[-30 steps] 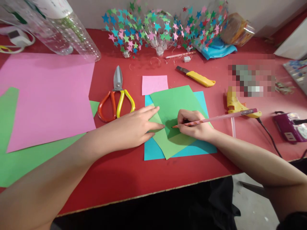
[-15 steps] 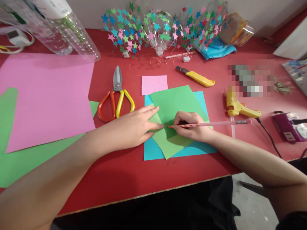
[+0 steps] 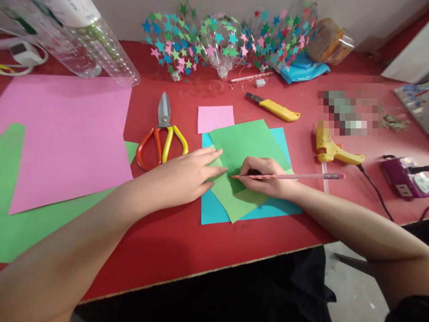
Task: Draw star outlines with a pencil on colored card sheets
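My right hand (image 3: 266, 176) is closed around a pink pencil (image 3: 301, 176), its tip at the left part of a dark green paper sheet (image 3: 251, 141). That sheet lies over a light green sheet (image 3: 234, 208), with a blue sheet (image 3: 214, 214) beneath both. My left hand (image 3: 197, 174) rests flat with fingers spread on the left edge of the green sheets. Just behind its wrist lie scissors (image 3: 162, 134) with red and yellow handles. A small pink paper (image 3: 215, 118) sits at the stack's far edge.
A yellow utility knife (image 3: 276, 109) and a yellow glue gun (image 3: 330, 147) lie to the right, near a purple power strip (image 3: 402, 176). Large pink paper (image 3: 73, 143) covers the left side. Star-covered clear decorations (image 3: 223, 44) and plastic bottles (image 3: 103, 49) stand along the back.
The pencil and my right hand have shifted slightly left, and the pencil's eraser end has swung a little toward me. My left fingers have drawn back slightly to the left.
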Motion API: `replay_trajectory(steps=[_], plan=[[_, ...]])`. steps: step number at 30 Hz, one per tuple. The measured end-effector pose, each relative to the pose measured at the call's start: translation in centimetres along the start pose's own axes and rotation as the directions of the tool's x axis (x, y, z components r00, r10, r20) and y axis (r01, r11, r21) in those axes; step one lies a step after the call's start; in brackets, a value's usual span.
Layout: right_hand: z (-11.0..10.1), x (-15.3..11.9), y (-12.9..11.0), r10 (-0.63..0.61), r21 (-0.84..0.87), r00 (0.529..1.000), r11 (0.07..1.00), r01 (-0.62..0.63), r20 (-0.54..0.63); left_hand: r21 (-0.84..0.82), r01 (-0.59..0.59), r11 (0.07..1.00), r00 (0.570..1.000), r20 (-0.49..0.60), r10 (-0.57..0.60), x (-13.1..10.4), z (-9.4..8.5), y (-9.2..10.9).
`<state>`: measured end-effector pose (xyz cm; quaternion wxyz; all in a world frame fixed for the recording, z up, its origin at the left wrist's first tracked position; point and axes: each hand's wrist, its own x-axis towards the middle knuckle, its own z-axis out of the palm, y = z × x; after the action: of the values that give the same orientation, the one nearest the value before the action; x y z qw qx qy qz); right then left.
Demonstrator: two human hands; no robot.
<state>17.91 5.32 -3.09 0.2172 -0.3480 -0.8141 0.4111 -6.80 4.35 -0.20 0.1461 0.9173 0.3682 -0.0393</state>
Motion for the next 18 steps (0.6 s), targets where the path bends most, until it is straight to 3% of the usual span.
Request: replay_trajectory(steps=[18], plan=[[0.23,-0.11,0.28,0.022,-0.003,0.986,1.000,-0.023,-0.168,-0.041,0.009,0.999,1.000,-0.019,-0.010,-0.13,0.05,0.03]])
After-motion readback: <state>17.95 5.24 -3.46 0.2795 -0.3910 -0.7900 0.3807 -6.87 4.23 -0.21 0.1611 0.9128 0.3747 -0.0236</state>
